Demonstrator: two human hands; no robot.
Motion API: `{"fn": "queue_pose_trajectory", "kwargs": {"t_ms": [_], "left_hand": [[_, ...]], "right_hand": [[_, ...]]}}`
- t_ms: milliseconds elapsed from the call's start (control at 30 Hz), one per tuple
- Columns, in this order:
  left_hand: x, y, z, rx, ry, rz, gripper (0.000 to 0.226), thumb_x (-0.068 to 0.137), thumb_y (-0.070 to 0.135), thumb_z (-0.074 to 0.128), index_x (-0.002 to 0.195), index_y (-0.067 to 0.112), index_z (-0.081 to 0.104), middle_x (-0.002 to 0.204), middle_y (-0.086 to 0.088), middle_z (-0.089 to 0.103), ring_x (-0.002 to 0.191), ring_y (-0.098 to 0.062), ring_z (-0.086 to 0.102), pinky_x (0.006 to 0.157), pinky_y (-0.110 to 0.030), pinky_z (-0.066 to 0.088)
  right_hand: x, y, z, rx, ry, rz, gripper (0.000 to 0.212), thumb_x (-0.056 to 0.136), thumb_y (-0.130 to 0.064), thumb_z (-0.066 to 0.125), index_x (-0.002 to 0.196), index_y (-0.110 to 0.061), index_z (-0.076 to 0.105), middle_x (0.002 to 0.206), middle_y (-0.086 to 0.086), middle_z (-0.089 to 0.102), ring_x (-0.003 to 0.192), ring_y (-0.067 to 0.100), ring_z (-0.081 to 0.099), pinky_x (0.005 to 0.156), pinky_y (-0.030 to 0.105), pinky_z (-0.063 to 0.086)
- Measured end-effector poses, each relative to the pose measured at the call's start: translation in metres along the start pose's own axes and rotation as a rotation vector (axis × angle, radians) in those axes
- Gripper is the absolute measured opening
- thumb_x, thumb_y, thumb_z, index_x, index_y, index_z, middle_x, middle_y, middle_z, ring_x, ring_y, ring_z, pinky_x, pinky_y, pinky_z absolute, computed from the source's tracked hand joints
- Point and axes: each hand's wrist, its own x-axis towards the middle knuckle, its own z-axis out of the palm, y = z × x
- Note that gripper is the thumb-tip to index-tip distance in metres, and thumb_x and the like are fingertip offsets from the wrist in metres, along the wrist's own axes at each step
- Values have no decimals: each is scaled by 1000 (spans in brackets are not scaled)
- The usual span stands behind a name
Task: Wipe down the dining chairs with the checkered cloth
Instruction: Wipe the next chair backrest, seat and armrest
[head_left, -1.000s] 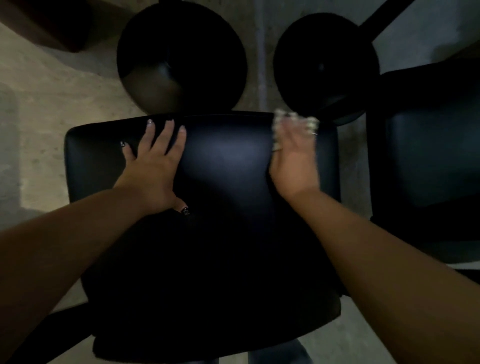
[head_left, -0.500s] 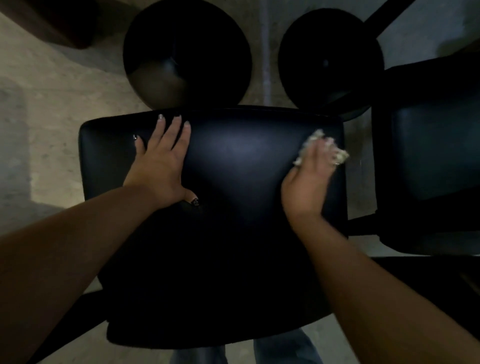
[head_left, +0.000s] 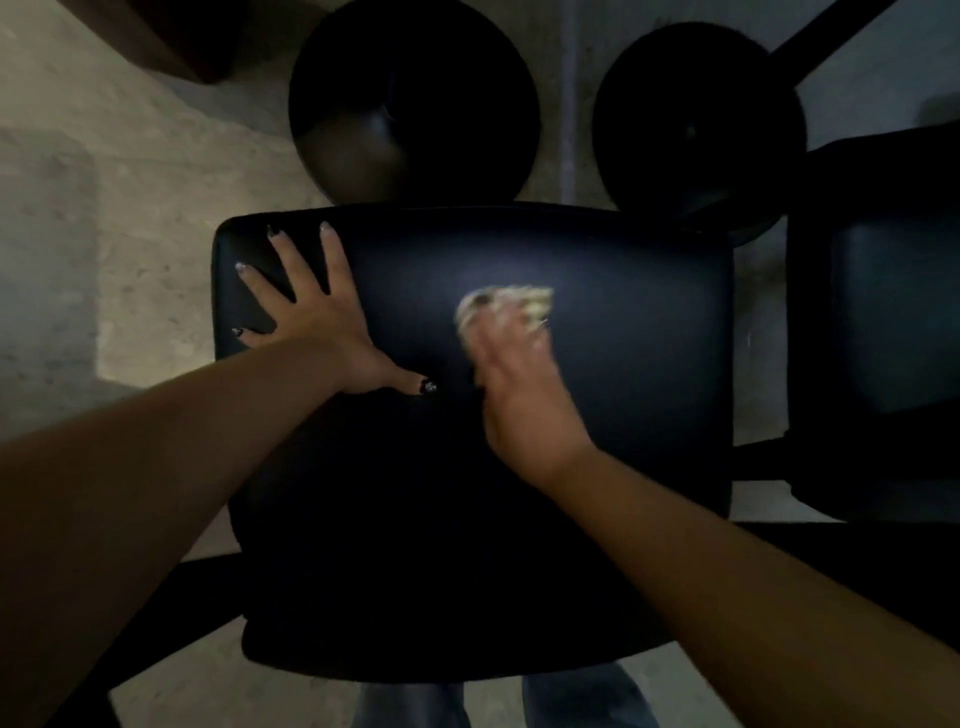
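Note:
A black padded dining chair seat (head_left: 623, 364) fills the middle of the head view. My left hand (head_left: 317, 317) lies flat on its far left part, fingers spread. My right hand (head_left: 514, 384) is blurred near the seat's middle and holds the bunched pale checkered cloth (head_left: 506, 304) under its fingers, against the seat. Most of the cloth is hidden by the fingers.
A second black chair (head_left: 893, 322) stands close on the right. Two round black table bases (head_left: 415, 98) (head_left: 696, 124) sit on the concrete floor beyond the seat. A dark brown piece of furniture (head_left: 156, 36) is at the top left. My jeans show below the seat.
My right hand has swept the cloth from the seat's far right edge leftward to its middle. My left hand has stayed flat on the seat, its fingers spread wider.

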Motion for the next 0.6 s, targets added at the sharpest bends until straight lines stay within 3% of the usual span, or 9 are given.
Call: {"fn": "queue_pose_trajectory", "kwargs": {"t_ms": [67, 100, 200, 233, 300, 367, 433, 533, 600], "left_hand": [[1, -9, -12, 125, -71, 36, 168, 44, 58, 91, 136, 27, -46, 151, -16, -41, 141, -51, -22, 112, -66, 15], [1, -18, -17, 217, -77, 66, 166, 49, 54, 92, 135, 26, -47, 152, -18, -38, 142, -51, -19, 113, -64, 15], [5, -55, -24, 563, 51, 256, 162, 52, 65, 85, 133, 25, -49, 158, -18, -24, 144, -45, -19, 114, -62, 8], [7, -67, -25, 588, 84, 327, 161, 50, 69, 82, 131, 27, -50, 159, -17, -21, 145, -44, -18, 114, -62, 9], [11, -84, -29, 486, 93, 439, 160, 45, 69, 84, 137, 32, -42, 161, -13, -18, 146, -41, -16, 115, -61, 10], [14, -94, -29, 337, 74, 502, 161, 40, 64, 88, 148, 30, -27, 162, -9, -15, 147, -36, -16, 117, -58, 9], [17, -100, -27, 275, 82, 518, 161, 39, 59, 91, 152, 22, -18, 163, -6, -14, 148, -30, -17, 120, -49, 6], [25, -103, -34, 300, 41, 522, 157, 45, 45, 95, 153, 18, -16, 163, -3, -15, 148, -26, -17, 120, -53, 7], [31, -108, -43, 314, -22, 512, 149, 54, 27, 95, 152, 24, -17, 163, 1, -16, 148, -23, -16, 116, -62, 8]], "right_hand": [[2, 15, -16, -73, -90, -305, 63, 84, 4, 48, 145, -3, 33, 153, 18, 27, 143, 38, 18, 116, 52, 8], [12, 30, -26, -102, -63, -323, 61, 84, 6, 48, 144, -3, 36, 151, 20, 31, 142, 39, 23, 116, 50, 10], [49, 66, -48, -27, 141, 137, 61, 85, 3, 44, 144, 3, 31, 151, 24, 26, 143, 37, 20, 119, 38, 5], [58, 65, -47, 31, 209, 285, 61, 85, 0, 43, 145, 4, 30, 153, 23, 24, 144, 36, 16, 120, 36, 2], [66, 39, -29, 37, 271, 380, 63, 84, -4, 43, 145, 3, 30, 154, 20, 23, 145, 34, 13, 120, 37, -2], [51, -4, -2, 41, 188, 230, 68, 81, -4, 45, 147, 0, 26, 155, 18, 20, 145, 34, 11, 119, 39, -4], [31, -37, 16, 49, 6, -68, 71, 81, -4, 48, 148, -3, 25, 156, 15, 20, 146, 34, 11, 117, 43, -3], [34, -29, 1, 45, -105, -446, 60, 80, 2, 53, 139, 2, 41, 148, 21, 36, 140, 39, 26, 117, 52, 12], [58, -9, -15, 74, 34, -320, 52, 82, 5, 50, 134, 5, 46, 142, 26, 42, 135, 41, 35, 115, 53, 21]]}}
